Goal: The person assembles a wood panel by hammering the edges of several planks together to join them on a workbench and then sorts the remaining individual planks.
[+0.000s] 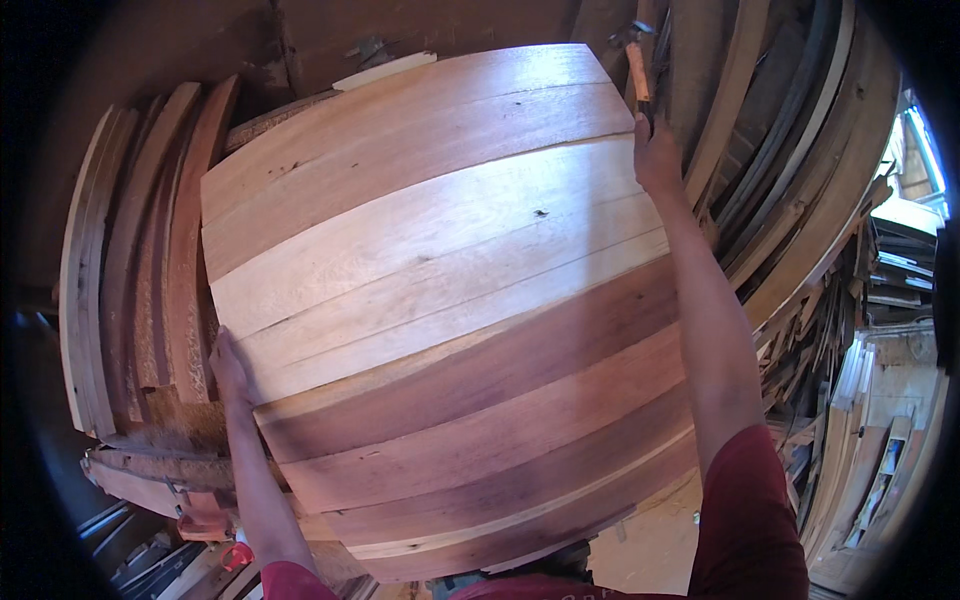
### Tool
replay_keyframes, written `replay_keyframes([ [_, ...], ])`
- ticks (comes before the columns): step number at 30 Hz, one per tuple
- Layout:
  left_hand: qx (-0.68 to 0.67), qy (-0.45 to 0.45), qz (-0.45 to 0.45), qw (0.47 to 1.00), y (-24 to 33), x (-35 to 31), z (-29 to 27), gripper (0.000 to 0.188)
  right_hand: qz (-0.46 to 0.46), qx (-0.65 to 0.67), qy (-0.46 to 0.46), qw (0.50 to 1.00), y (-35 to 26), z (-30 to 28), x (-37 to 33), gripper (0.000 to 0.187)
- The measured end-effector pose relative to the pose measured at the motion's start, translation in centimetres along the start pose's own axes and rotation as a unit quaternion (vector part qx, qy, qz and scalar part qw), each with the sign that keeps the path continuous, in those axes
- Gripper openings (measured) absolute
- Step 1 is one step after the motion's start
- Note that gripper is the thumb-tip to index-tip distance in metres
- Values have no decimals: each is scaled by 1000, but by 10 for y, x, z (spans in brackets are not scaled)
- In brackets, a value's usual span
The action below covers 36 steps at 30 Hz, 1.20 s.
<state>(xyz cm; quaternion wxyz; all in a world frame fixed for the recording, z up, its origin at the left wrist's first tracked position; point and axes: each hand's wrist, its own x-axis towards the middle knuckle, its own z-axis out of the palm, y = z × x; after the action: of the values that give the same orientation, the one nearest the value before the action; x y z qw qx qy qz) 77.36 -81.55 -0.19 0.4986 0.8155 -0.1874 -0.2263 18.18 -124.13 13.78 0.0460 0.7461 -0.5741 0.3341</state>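
A wide wooden panel [430, 270] of edge-joined boards, pale in the upper middle and reddish brown toward me, fills the middle of the view at a tilt. My left hand [231, 372] grips its left edge, with some fingers hidden behind the wood. At the upper right edge is my right hand [658, 160], closed round the lower end of a hammer [638, 72] while pressed against the panel. The hammer points away from me, its orange handle upright and its metal head at the far end.
Long planks [150, 250] lean side by side at the left. More boards [800, 150] stand along the right, with stacked offcuts [810, 370] below them. A wooden bench [165, 468] with a red clamp-like tool [203, 522] is at lower left. A pale wood strip [385, 72] lies beyond the panel.
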Motion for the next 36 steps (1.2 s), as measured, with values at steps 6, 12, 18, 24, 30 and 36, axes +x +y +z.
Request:
replay_keyframes([
  [6, 0, -9, -11, 1000, -7, 6, 0, 57, 110, -63, -138, 982, 8, -1, 1, 42],
  [12, 41, -15, -31, 999, -15, 1, 6, 53, 41, -131, -139, 981, -5, 14, 8, 44],
  [18, 135, 30, -3, 990, 30, -15, 18, 53, 68, 97, -179, 977, -85, -12, -44, 35],
  [24, 31, 40, -26, 998, 49, -34, 4, 51, -13, 126, -299, 946, -230, 33, -70, 35],
  [30, 30, 20, -49, 998, 51, -35, 6, 53, -100, 168, -332, 923, -333, 88, -70, 33],
  [36, 22, 12, -26, 999, 48, -34, 12, 53, -173, 163, -368, 899, -408, 120, -99, 37],
])
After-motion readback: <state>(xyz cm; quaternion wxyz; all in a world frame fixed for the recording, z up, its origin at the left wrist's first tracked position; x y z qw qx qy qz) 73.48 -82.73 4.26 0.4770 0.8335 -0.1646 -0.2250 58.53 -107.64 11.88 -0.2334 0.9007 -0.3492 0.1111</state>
